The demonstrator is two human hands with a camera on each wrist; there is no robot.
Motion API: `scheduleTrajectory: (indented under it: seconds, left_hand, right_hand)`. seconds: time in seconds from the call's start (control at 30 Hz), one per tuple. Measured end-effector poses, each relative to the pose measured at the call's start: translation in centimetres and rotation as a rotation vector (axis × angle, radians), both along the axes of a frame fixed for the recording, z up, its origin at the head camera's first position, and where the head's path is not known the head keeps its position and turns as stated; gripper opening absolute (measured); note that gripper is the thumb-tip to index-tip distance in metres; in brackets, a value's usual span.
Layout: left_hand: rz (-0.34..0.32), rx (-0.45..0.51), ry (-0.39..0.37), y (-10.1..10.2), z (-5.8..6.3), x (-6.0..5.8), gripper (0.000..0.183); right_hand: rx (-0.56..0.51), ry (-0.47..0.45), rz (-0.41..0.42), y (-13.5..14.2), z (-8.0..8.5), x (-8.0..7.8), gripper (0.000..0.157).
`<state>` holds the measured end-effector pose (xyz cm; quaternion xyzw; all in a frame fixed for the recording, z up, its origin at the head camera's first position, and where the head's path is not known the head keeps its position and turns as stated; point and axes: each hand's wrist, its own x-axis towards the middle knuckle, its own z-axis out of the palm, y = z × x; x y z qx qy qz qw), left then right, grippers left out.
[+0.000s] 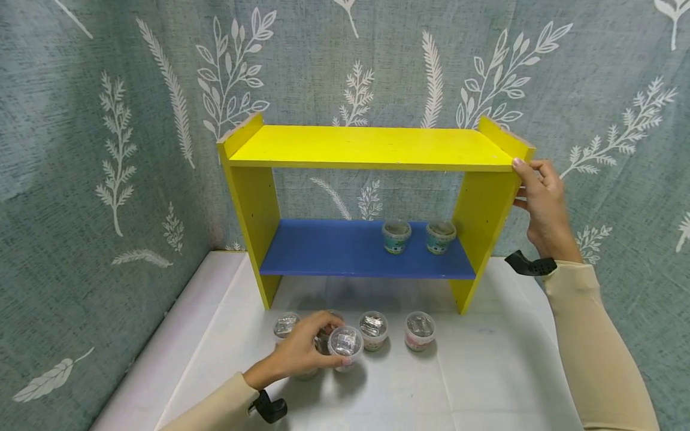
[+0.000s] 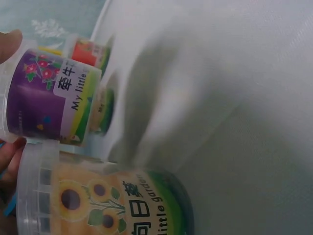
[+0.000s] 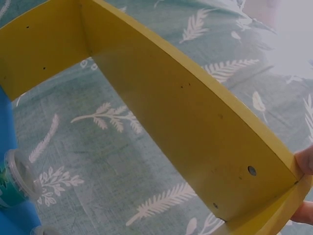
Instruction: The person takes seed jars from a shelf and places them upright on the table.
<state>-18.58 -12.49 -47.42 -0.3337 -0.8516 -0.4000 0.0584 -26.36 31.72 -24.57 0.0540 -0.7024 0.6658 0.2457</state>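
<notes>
My left hand [image 1: 302,347] grips a small plastic cup [image 1: 345,343] with a clear lid, above the white table. In the left wrist view this cup [image 2: 41,98] has a purple label with pink flowers, and my thumb and fingers hold its lid end. A sunflower cup [image 2: 105,200] stands close beside it. Partly hidden behind and below the hand are other cups. My right hand [image 1: 547,209] holds the upper right corner of a yellow shelf [image 1: 372,146]; in the right wrist view its fingertips [image 3: 306,159] rest on the yellow panel's edge.
Two teal-labelled cups [image 1: 396,237] stand on the right part of the blue lower board [image 1: 323,245]. Several lidded cups, among them a pink-labelled cup [image 1: 420,330], stand on the white table [image 1: 485,371] before the shelf. Leaf-patterned cloth [image 1: 162,149] hangs behind and at the left.
</notes>
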Motion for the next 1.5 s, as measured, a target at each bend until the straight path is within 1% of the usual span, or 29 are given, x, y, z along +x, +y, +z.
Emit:
scheduleTrajectory:
  seconds: [0.03, 0.27, 0.5, 0.57, 0.73, 0.8, 1.0, 1.2, 1.37, 1.5]
  left_hand:
    - [0.004, -0.010, 0.016, 0.0, -0.1, 0.0, 0.060]
    - [0.030, -0.046, 0.042, 0.0, -0.5, 0.1, 0.061]
    - [0.027, -0.074, 0.119, 0.1, -0.9, 0.0, 0.063]
    - [0.030, -0.094, 0.134, 0.2, -1.0, -0.1, 0.065]
    - [0.050, -0.153, 0.142, 0.2, -1.2, 0.0, 0.070]
    - [0.059, -0.165, 0.148, 0.2, -1.2, 0.0, 0.071]
    - [0.079, -0.191, 0.201, 0.2, -1.2, 0.2, 0.072]
    - [0.096, -0.228, 0.196, 0.1, -1.0, 0.3, 0.067]
    - [0.090, -0.240, 0.203, -0.1, -1.0, 0.2, 0.068]
    - [0.068, -0.248, 0.222, -0.5, -0.8, 0.0, 0.070]
  right_hand:
    - [0.000, 0.000, 0.002, 0.0, 0.0, 0.0, 0.034]
    - [-0.012, 0.008, 0.022, -0.1, 0.1, -0.1, 0.034]
    - [-0.007, 0.003, 0.017, 0.1, -0.1, -0.1, 0.033]
    - [-0.004, 0.000, 0.013, 0.1, -0.1, -0.1, 0.033]
    - [0.002, 0.000, 0.003, 0.1, -0.2, -0.1, 0.032]
    - [-0.001, 0.002, 0.003, 0.1, -0.2, -0.1, 0.032]
    - [-0.002, 0.006, 0.007, 0.0, -0.1, -0.1, 0.033]
    - [-0.018, 0.016, 0.015, 0.1, 0.0, 0.0, 0.032]
    - [-0.019, 0.004, 0.011, 0.0, 0.0, 0.0, 0.033]
    - [-0.023, -0.001, 0.013, 0.1, -0.1, -0.1, 0.033]
